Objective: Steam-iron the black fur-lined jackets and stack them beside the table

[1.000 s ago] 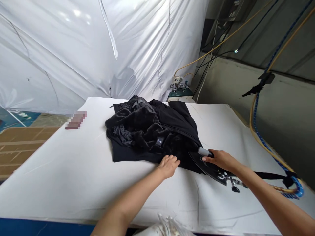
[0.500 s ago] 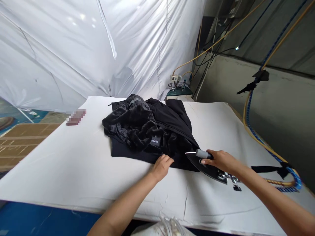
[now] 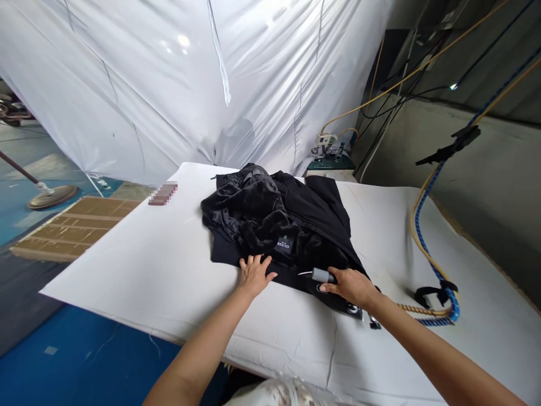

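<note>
A black jacket (image 3: 257, 208) with plush lining lies spread on the white-covered table (image 3: 139, 265), its GUESS label (image 3: 285, 243) showing. My left hand (image 3: 255, 274) presses on the smooth band along the jacket's near edge, fingers spread. In my right hand (image 3: 350, 285) is the grey handle of a steam iron (image 3: 333, 299), its dark pointed plate aimed left. The iron rests on the right part of that band, partly over the white cover. My hand and wrist hide some of its back end.
From the iron, a blue and yellow hose (image 3: 422, 225) with black ties rises at the right. White sheeting (image 3: 147, 84) hangs behind the table. A green-topped machine (image 3: 332, 160) stands at the back, cardboard (image 3: 80, 225) lies on the floor at left, and a pixelated reddish patch (image 3: 163, 194) is on the table.
The iron has slid left along the jacket's band. My left hand has shifted left along the edge and its fingers have spread. The view has turned left.
</note>
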Motion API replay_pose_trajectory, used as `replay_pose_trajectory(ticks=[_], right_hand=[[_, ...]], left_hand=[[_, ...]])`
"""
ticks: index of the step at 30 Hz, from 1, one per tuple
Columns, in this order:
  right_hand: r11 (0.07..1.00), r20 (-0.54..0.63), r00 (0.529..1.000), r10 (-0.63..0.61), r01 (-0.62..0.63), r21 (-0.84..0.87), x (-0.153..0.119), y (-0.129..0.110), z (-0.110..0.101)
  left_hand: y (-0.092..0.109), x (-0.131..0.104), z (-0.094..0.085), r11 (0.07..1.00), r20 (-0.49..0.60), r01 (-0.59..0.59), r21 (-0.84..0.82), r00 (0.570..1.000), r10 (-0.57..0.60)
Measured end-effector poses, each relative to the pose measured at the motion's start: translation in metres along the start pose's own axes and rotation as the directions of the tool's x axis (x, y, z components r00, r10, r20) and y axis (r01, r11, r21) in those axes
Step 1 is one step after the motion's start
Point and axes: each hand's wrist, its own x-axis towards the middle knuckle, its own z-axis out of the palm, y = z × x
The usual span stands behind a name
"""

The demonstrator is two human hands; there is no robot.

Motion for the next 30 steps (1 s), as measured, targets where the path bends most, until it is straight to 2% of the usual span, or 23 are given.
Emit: replay_pose_trajectory(ticks=[5,9,13,18,21,23,26,30], right_hand=[[1.0,0.008,1.0,0.019,-0.019,-0.014,0.0,-0.019,0.001],[0.995,0.004,0.995,0.099,-0.099,0.015,0.005,-0.04,-0.002],[0.997,-0.013,0.997,0.078,-0.078,-0.021,0.015,-0.059,-0.003],[0.997,-0.052,0.997,0.048,-0.051,-0.057,0.033,-0.079,-0.007],[0.997,-0.051,0.998,0.039,-0.042,-0.061,0.041,-0.091,-0.013],[0.998,-0.026,1.0,-0.004,0.002,-0.071,0.043,-0.099,-0.015],[0.994,0.008,0.998,-0.062,0.063,-0.089,0.045,-0.108,-0.015],[0.997,0.005,1.0,-0.02,0.02,-0.074,0.052,-0.117,-0.013]], left_hand=[[-0.009,0.0,0.001,0.992,0.053,0.124,0.025,0.991,-0.126],[-0.01,0.0,0.006,0.989,0.017,0.146,0.018,0.989,-0.147],[-0.011,0.001,0.011,0.989,-0.024,0.145,-0.004,0.989,-0.145],[-0.018,-0.006,0.014,0.996,-0.135,0.073,-0.052,0.988,-0.08],[-0.03,-0.014,0.011,0.998,-0.239,-0.001,-0.066,0.971,-0.014],[-0.041,-0.016,0.006,0.998,-0.259,-0.019,-0.059,0.966,0.003],[-0.059,-0.011,-0.007,0.999,-0.19,-0.03,-0.031,0.981,0.024],[-0.077,0.008,-0.028,0.998,0.018,0.033,-0.045,0.999,-0.032]])
